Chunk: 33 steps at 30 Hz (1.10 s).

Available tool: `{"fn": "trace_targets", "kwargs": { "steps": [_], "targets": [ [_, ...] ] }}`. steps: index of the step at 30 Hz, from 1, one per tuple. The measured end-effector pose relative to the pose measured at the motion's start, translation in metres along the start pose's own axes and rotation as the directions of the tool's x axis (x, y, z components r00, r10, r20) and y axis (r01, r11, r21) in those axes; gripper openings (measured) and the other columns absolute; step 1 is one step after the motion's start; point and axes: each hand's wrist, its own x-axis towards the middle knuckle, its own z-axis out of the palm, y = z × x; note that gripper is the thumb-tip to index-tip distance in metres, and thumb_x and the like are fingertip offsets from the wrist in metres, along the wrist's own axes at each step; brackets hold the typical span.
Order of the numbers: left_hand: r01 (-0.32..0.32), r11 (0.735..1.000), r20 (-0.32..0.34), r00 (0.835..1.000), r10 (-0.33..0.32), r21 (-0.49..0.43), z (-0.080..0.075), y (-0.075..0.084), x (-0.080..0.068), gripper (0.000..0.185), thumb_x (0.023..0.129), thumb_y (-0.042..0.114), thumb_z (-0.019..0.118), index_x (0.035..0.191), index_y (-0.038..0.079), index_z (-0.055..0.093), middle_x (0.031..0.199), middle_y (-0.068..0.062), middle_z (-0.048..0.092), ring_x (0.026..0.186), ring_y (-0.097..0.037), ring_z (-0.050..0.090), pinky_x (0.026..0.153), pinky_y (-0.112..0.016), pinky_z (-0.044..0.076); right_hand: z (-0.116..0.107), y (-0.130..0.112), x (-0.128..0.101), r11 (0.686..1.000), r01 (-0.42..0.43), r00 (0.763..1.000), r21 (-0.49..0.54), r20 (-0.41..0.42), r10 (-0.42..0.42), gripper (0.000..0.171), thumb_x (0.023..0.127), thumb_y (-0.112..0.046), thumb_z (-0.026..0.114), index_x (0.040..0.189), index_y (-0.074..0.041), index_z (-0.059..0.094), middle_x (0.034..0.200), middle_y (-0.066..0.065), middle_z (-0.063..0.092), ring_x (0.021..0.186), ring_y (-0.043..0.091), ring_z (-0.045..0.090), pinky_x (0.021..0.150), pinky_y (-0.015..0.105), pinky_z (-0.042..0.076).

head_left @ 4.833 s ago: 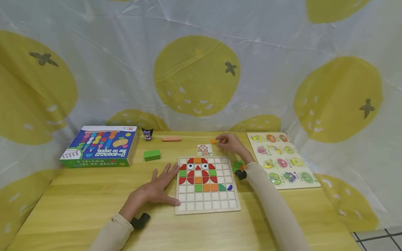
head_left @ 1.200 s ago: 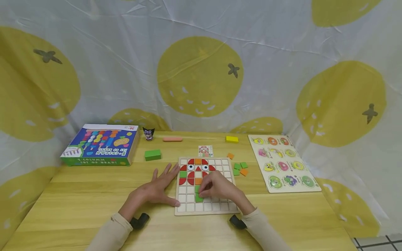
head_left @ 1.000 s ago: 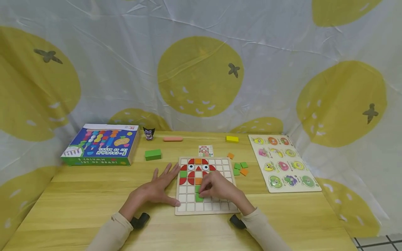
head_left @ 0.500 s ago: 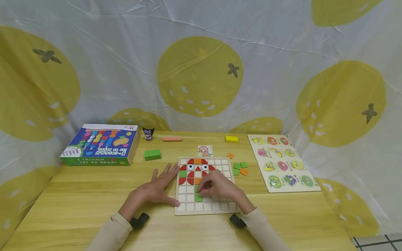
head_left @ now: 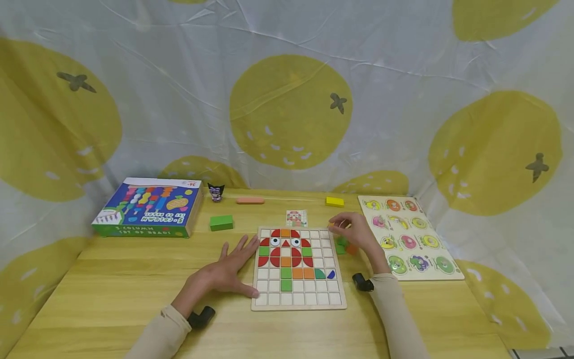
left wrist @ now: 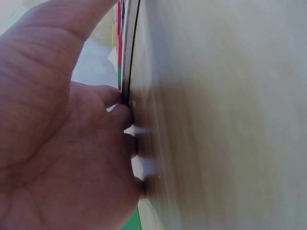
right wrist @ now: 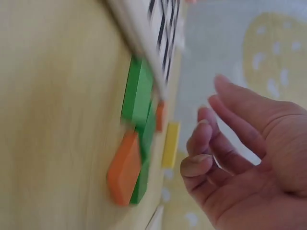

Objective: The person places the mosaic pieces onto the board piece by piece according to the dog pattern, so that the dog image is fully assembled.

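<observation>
A wooden grid board (head_left: 309,298) lies at the table's middle, its upper rows filled with red, green and orange tiles; a green tile (head_left: 286,285) sits alone in a lower row. My left hand (head_left: 226,271) lies flat on the table, fingers (left wrist: 120,117) against the board's left edge. My right hand (head_left: 354,232) hovers right of the board over loose green tiles (head_left: 342,245) and an orange tile (head_left: 352,249). In the right wrist view its fingers (right wrist: 211,143) are loosely bent and hold nothing, just above the green tiles (right wrist: 136,93) and the orange tile (right wrist: 123,167).
A bead-set box (head_left: 148,207), a green block (head_left: 221,222), a small dark figure (head_left: 216,192) and a pink stick (head_left: 250,200) stand at the back left. A pattern card (head_left: 296,218) and yellow block (head_left: 334,201) lie behind the board. A fruit puzzle (head_left: 410,237) lies right.
My right hand has left the board, where a green tile now sits in a lower row, and moved up and right to the loose tiles. The left hand has stayed put.
</observation>
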Motion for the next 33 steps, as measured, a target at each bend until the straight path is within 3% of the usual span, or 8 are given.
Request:
{"fn": "trace_targets", "kwargs": {
  "steps": [7, 13, 23, 33],
  "targets": [
    [-0.014, 1.0, 0.002, 1.0, 0.014, -0.009, 0.0, -0.001, -0.001, 0.131, 0.081, 0.051, 0.094, 0.174, 0.009, 0.011, 0.182, -0.012, 0.001, 0.167, -0.04, -0.01, 0.126, -0.071, -0.016, -0.008, 0.025, 0.011, 0.998, -0.058, 0.998, -0.013, 0.024, 0.058, 0.024, 0.096, -0.006, 0.081, 0.117, 0.005, 0.079, 0.095, 0.015, 0.075, 0.082, 0.025, 0.067, 0.075, 0.035, 0.056],
    [-0.02, 1.0, -0.004, 1.0, 0.02, -0.01, 0.0, -0.001, 0.0, 0.131, 0.082, 0.051, 0.094, 0.174, 0.008, 0.011, 0.182, -0.012, 0.002, 0.167, -0.04, -0.009, 0.126, -0.07, -0.016, -0.004, 0.035, 0.015, 0.994, -0.095, 0.994, -0.058, 0.048, 0.097, 0.022, 0.095, -0.005, 0.082, 0.115, 0.003, 0.08, 0.097, 0.014, 0.074, 0.084, 0.023, 0.064, 0.079, 0.037, 0.056],
    [-0.01, 1.0, -0.014, 1.0, 0.01, -0.007, -0.002, -0.002, -0.003, 0.132, 0.081, 0.051, 0.094, 0.174, 0.008, 0.01, 0.182, -0.012, 0.002, 0.166, -0.041, -0.01, 0.126, -0.07, -0.016, 0.002, 0.027, 0.021, 0.994, -0.093, 0.994, -0.064, 0.056, 0.097, 0.017, 0.094, -0.004, 0.083, 0.109, 0.002, 0.08, 0.098, 0.014, 0.075, 0.086, 0.025, 0.063, 0.08, 0.038, 0.055],
    [-0.011, 1.0, -0.008, 1.0, 0.011, -0.006, 0.0, 0.001, -0.003, 0.131, 0.082, 0.05, 0.094, 0.174, 0.008, 0.011, 0.182, -0.012, 0.002, 0.166, -0.041, -0.009, 0.126, -0.071, -0.016, 0.003, 0.021, 0.013, 0.98, -0.171, 0.984, -0.098, 0.031, 0.175, 0.019, 0.093, -0.003, 0.083, 0.106, 0.005, 0.072, 0.094, 0.014, 0.069, 0.083, 0.024, 0.06, 0.077, 0.036, 0.054]
  ]
}}
